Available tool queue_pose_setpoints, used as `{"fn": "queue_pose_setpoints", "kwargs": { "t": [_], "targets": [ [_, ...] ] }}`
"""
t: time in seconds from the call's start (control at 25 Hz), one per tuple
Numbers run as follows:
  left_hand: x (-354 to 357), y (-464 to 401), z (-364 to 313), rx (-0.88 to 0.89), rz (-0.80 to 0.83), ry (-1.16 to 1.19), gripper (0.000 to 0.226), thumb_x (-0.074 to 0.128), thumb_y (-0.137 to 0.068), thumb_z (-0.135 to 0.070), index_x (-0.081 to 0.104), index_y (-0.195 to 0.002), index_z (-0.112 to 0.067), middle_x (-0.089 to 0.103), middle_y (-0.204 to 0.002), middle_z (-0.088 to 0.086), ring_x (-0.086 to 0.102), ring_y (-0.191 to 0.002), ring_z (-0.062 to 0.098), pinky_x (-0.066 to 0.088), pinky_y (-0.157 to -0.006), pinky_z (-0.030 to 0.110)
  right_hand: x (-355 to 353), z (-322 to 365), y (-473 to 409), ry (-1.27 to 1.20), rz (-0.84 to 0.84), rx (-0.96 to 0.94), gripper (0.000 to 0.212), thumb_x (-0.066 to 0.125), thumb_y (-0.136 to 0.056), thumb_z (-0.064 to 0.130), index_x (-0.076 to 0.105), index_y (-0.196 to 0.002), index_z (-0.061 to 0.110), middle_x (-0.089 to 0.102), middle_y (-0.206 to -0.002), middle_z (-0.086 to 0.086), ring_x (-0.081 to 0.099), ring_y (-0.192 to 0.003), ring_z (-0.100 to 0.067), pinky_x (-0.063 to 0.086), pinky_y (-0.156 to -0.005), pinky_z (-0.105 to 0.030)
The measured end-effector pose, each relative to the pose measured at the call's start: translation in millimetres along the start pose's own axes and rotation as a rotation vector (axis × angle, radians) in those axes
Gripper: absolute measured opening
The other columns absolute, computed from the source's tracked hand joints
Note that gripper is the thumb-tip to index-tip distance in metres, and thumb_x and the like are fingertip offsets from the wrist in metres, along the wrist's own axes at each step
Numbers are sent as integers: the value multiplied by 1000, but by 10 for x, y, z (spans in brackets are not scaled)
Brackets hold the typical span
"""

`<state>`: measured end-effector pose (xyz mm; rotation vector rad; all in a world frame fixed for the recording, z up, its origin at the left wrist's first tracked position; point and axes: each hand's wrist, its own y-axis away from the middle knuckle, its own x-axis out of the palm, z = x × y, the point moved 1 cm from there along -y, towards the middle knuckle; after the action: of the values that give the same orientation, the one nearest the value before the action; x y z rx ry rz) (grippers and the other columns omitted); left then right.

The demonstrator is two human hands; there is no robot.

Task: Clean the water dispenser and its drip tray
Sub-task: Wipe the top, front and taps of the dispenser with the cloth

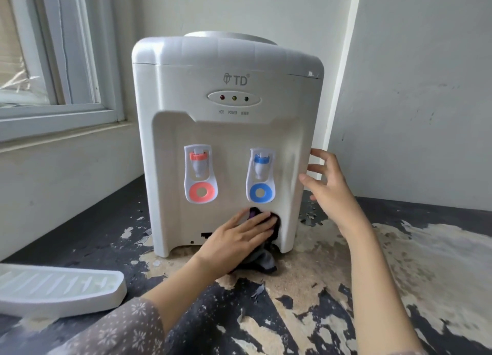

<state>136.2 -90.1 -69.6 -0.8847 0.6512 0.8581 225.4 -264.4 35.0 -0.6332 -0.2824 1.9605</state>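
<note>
Peeling dark tabletop in a white-walled corner beside a window carries a white TD water dispenser, standing upright. Left hand, fingers straight and flat, presses a dark cloth against the dispenser's lower front recess, just below the blue tap; cloth tail trails onto the tabletop. Right hand, fingers spread and relaxed, rests at the dispenser's right side edge, gripping nothing; the detached white drip tray lies well apart to the left, near the tabletop's front.
</note>
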Motion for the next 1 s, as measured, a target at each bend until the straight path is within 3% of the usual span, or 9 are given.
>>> {"fn": "queue_pose_setpoints", "kwargs": {
  "t": [0.08,0.16,0.28,0.4,0.56,0.64,0.72,0.8,1.0],
  "targets": [
    [-17,29,10,5,79,78,44,73,-71,-21,67,-115,-24,62,-127,-9,53,-124,11,41,-105,34,-30,-7,13,31,39,25,42,54,-95,22,36,-128,39,52,-114,11,55,-83,14,43,-76,-24],
    [-136,56,-23,-100,124,125,38,64,-65,-15,66,-102,-24,68,-105,-12,62,-105,12,44,-90,25,-64,3,20,82,68,44,42,53,-95,23,37,-131,37,54,-113,10,56,-89,6,44,-81,-27],
    [-335,166,-8,-385,162,145,42,43,-81,-15,47,-122,-15,57,-118,0,51,-112,23,39,-88,29,-161,110,40,210,36,40,31,51,-95,24,49,-125,30,57,-112,8,55,-88,-3,41,-69,-21],
    [-526,472,40,-724,147,475,33,42,-91,-22,37,-123,-18,54,-120,1,51,-110,25,43,-84,33,-311,401,144,311,-47,-67,13,52,-93,24,63,-101,25,61,-97,12,55,-86,-4,38,-67,-17],
    [-731,850,16,-995,-74,964,15,51,-94,-26,44,-107,-22,60,-98,-2,56,-84,9,42,-68,23,-85,746,439,377,443,-83,12,58,-87,38,62,-97,32,60,-93,16,56,-77,6,46,-73,-20],
    [-808,895,-17,-1060,-197,1143,14,52,-94,-26,48,-107,-21,61,-96,-2,54,-78,3,39,-59,16,253,656,578,486,714,-18,32,59,-85,45,53,-115,37,55,-109,18,57,-94,0,48,-80,-23],
    [-850,851,-65,-1126,-328,1307,17,53,-94,-27,49,-108,-19,61,-100,0,56,-82,4,42,-63,17,536,423,722,507,823,46,54,60,-86,46,36,-134,39,47,-129,17,49,-114,-3,41,-91,-23],
    [-893,779,-126,-1188,-449,1477,19,52,-95,-27,44,-109,-17,59,-106,3,60,-89,8,52,-69,25,626,205,826,396,768,96,51,60,-87,45,39,-132,35,51,-130,15,50,-114,-2,41,-93,-22],
    [-902,678,-197,-1272,-482,1705,23,47,-97,-25,38,-115,-13,53,-102,2,57,-79,12,50,-46,21,366,65,853,248,548,87,13,66,-84,36,63,-85,24,67,-80,12,62,-76,-6,49,-71,-24]
  ]
}}
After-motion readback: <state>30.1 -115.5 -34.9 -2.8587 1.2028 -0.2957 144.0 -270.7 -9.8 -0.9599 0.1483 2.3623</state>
